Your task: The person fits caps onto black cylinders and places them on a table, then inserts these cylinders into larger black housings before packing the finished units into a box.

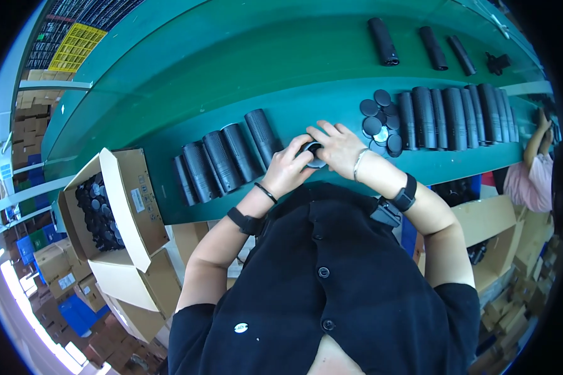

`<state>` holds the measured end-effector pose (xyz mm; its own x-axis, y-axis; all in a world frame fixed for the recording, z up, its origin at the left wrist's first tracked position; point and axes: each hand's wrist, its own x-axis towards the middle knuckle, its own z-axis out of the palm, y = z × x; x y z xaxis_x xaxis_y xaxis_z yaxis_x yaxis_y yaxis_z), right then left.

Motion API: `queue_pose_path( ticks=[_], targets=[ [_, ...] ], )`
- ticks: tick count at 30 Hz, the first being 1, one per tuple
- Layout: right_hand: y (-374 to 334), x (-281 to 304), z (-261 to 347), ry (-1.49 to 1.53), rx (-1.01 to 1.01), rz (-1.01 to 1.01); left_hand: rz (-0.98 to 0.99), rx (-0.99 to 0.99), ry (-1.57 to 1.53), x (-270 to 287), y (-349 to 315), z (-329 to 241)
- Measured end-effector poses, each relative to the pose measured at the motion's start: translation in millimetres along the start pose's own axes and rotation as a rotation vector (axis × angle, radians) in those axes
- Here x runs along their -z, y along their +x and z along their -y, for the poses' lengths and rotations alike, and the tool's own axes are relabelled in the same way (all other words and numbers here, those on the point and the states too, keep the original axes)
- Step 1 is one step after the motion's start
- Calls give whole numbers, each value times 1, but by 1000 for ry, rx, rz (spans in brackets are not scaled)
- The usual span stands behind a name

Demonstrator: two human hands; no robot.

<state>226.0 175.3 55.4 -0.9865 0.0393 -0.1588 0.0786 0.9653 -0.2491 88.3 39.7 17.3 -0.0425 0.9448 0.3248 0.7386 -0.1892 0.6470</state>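
My left hand [286, 170] and right hand [339, 147] fingers pinch one black cap [313, 154]; I'd keep it level above the desk [231, 81].

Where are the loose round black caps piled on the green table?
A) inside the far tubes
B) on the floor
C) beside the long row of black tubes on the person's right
C: the round black caps lie on the green table, touching the left end of the long row of black tubes.
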Motion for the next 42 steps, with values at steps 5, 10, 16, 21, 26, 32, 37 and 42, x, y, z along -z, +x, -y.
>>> queue_pose_path(
  ticks=[5, 10, 16, 21, 26, 32, 37, 42],
  targets=[
    [-2, 5, -10, 197, -32, -97, -15, 108, -83, 2, 4, 1],
    [14, 1, -39, 514, -71, -192, 41, 263, -311, 13, 38, 29],
    [32, -4, -56, 667, -97, -211, 85, 351, -377, 20, 51, 40],
    [23, 0, -46, 455, -80, -196, 74, 254, -361, 14, 39, 40],
    [18, 3, -39, 341, -27, -144, 46, 237, -304, 14, 34, 23],
    [17, -4, -44, 290, 4, -138, 18, 207, -356, 9, 34, 30],
    [12, 7, -62, 814, -238, -411, -166, 351, -353, 6, 39, 58],
    [-46, -70, -112, 474, -440, -171, -200, 601, -472, 4, 51, 43]
  ],
)
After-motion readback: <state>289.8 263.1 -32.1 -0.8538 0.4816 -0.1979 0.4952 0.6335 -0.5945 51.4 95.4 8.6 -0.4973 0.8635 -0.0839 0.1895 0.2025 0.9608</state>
